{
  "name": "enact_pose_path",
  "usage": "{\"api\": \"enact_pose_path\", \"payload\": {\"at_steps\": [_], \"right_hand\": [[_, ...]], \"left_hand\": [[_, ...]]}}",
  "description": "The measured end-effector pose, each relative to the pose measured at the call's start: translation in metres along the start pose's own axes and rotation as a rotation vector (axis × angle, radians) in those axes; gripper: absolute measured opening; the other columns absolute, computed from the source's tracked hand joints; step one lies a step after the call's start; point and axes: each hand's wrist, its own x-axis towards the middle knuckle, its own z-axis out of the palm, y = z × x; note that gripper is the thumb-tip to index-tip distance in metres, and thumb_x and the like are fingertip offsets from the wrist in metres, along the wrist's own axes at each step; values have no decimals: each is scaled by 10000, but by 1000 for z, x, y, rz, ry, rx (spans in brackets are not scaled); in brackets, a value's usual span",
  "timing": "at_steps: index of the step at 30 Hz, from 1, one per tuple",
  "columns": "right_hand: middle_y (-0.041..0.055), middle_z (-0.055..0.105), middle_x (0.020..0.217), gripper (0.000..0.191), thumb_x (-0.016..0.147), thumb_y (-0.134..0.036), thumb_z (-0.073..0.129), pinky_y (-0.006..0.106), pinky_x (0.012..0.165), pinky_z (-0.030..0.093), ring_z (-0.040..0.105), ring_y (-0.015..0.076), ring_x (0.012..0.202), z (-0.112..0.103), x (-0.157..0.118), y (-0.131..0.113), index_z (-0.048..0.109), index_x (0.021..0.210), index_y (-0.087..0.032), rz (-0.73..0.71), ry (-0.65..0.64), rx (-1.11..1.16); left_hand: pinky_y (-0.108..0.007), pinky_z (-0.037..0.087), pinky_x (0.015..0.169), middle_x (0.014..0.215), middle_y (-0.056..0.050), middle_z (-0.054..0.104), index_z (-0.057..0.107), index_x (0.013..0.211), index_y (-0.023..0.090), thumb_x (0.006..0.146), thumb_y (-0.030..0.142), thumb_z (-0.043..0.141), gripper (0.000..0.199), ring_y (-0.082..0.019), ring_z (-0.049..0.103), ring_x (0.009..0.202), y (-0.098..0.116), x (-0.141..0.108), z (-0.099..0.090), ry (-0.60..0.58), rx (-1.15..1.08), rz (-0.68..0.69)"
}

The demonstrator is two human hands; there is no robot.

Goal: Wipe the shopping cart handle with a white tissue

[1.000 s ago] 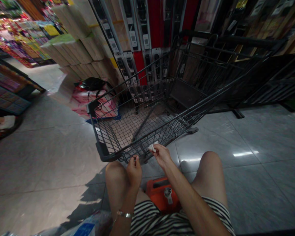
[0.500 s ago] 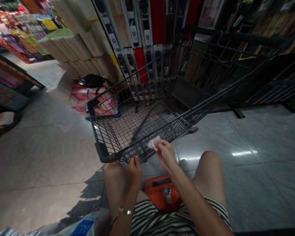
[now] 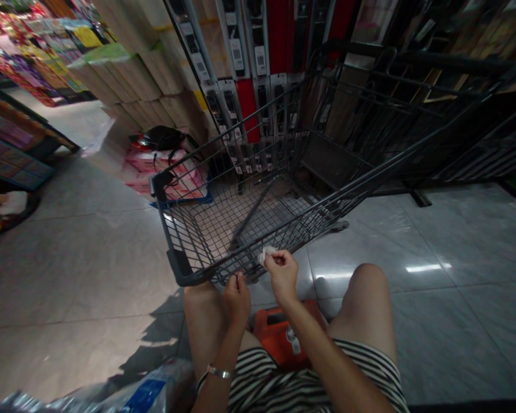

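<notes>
A dark wire shopping cart stands in front of my knees, with nothing in its basket. My right hand pinches a crumpled white tissue against the cart's near side rail. To its left, my left hand is closed with thumb and fingers together just below the same rail, close to the cart's front corner; whether it grips the wire or something small is too hard to make out. An orange plastic stool shows between my legs.
Stacked paper packs and pink packages with a black bag on top stand beyond the cart at left. Hanging goods line the rack behind. A plastic bag lies at lower left.
My right hand has shifted slightly left and its wrist has come nearer my left hand; the tissue looks more bunched up. My left hand stays nearly in place.
</notes>
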Motion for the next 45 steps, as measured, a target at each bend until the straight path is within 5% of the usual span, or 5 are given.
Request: {"api": "enact_pose_path", "payload": {"at_steps": [9,17,26,35,45], "right_hand": [[-38,590,617,192,563,-250,679,224,557,411,510,89,560,-4,3,12,521,644,-178,48,-57,119],[-66,474,461,254,594,-373,685,205,437,311,413,75,432,-11,5,56,524,601,-177,68,45,-12],[-35,544,582,163,577,-290,683,236,579,377,465,108,581,-12,9,64,573,610,-174,-2,47,-142],[-55,498,472,182,485,-261,668,238,464,349,443,98,459,-27,10,89,513,538,-182,209,163,-56],[-56,539,446,155,473,-212,624,253,478,477,509,101,426,6,2,51,475,515,-202,410,67,261]], "left_hand": [[-257,386,537,586,7,594,601,780,193,845,421,398,311,-138,545,539,3,-3,-3,-7,5,-44],[-250,379,520,594,13,596,610,825,182,852,400,384,315,-116,523,494,7,-2,-5,-24,4,-70],[-259,394,532,651,-3,630,606,813,179,844,414,374,332,-117,529,491,8,-2,-4,-25,-5,-102],[-255,397,546,604,13,609,613,808,189,842,411,388,317,-119,542,504,9,-3,-5,-28,-23,-91],[-246,381,527,574,20,579,611,793,188,837,410,400,309,-114,518,497,3,-1,-3,-12,-48,-47]]}}
